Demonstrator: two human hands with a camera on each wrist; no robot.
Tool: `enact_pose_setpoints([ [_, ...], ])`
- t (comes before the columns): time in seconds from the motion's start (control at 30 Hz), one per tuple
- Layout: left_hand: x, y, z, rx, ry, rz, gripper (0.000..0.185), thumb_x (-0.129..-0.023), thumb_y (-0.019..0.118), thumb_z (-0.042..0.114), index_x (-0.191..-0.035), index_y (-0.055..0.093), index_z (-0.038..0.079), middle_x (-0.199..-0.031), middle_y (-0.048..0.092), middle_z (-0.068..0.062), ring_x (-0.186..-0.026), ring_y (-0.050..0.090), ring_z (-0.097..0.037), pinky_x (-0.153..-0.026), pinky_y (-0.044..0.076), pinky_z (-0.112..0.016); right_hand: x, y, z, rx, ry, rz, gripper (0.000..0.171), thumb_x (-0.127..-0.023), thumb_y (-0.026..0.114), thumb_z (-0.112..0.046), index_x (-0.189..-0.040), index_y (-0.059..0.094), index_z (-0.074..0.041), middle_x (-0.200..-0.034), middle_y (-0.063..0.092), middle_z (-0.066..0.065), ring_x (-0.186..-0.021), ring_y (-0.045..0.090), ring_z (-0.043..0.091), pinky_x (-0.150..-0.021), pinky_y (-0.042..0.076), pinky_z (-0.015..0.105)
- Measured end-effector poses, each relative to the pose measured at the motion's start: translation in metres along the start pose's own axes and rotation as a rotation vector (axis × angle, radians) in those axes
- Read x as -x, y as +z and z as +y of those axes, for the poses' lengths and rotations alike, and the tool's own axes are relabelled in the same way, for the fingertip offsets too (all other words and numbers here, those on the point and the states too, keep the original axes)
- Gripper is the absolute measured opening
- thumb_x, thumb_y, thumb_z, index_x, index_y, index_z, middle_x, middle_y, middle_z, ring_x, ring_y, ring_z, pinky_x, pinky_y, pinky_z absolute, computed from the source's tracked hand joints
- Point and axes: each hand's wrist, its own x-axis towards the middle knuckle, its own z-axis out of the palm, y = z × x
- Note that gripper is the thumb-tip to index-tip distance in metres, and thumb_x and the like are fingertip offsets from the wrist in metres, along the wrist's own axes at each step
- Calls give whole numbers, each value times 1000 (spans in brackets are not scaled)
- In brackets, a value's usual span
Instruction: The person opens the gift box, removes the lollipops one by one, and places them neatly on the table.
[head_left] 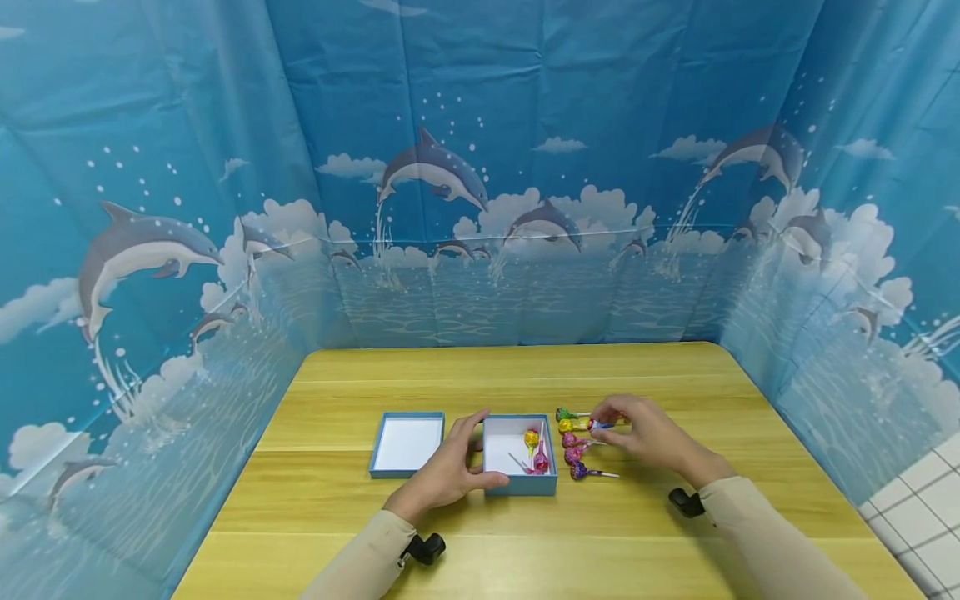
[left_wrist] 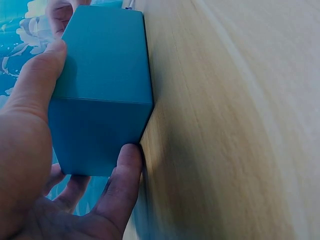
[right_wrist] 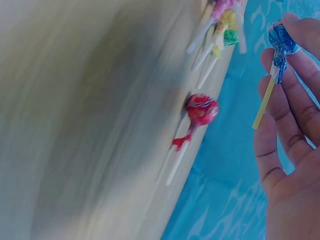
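Observation:
A small open blue box (head_left: 520,483) sits mid-table with a yellow lollipop (head_left: 531,437) and a pink one (head_left: 541,460) inside. My left hand (head_left: 474,452) grips the box's left side; in the left wrist view its thumb (left_wrist: 42,75) and fingers (left_wrist: 122,185) clamp the blue box (left_wrist: 107,60). Just right of the box, my right hand (head_left: 603,417) pinches a blue-wrapped lollipop (right_wrist: 281,44) with a yellow stick, held above a row of several lollipops (head_left: 573,442). A red lollipop (right_wrist: 201,110) lies on the table beneath that hand.
The box's blue lid (head_left: 406,444) lies upturned left of the box. The wooden table (head_left: 525,375) is enclosed at the back and both sides by blue dolphin-print sheets (head_left: 480,208).

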Motion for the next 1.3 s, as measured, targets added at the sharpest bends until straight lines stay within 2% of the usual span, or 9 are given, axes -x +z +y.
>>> enact_pose_setpoints([
  [0.23, 1, -1, 0, -3, -1, 1, 114, -102, 95, 35, -187, 22, 15, -186, 31, -22, -150, 61, -35, -112, 68, -32, 5, -1, 11, 3, 56, -7, 13, -108, 88, -29, -119, 84, -23, -110, 81, -14, -100, 74, 4, -89, 67, 45],
  [0.63, 2, -1, 1, -8, -6, 6, 114, -101, 95, 35, -187, 23, 15, -186, 30, -23, -150, 61, -36, -112, 68, -34, 10, -4, 26, 19, 121, -35, 15, -106, 90, -23, -118, 83, -18, -108, 82, -10, -99, 74, 7, -90, 68, 42],
  [0.87, 2, 0, 2, 44, 2, 0, 113, -102, 95, 30, -187, 22, 13, -185, 31, -25, -153, 61, -40, -114, 68, -38, 12, -1, 32, 37, 157, -33, 17, -106, 90, -24, -119, 83, -16, -108, 83, -7, -100, 76, 12, -90, 68, 41],
  [1.03, 2, 0, 1, 66, 1, -6, 114, -102, 95, 30, -187, 22, 14, -186, 29, -25, -153, 61, -39, -114, 67, -35, 12, 2, 35, 44, 169, -31, 17, -106, 90, -24, -119, 83, -14, -108, 83, -6, -99, 77, 13, -90, 68, 41],
  [1.3, 1, -1, 1, 49, 9, -18, 114, -103, 93, 34, -188, 20, 12, -187, 28, -25, -153, 60, -39, -114, 67, -34, 12, 6, 36, 58, 190, -14, 17, -105, 91, -23, -117, 81, -14, -107, 84, -4, -99, 78, 15, -88, 69, 41],
])
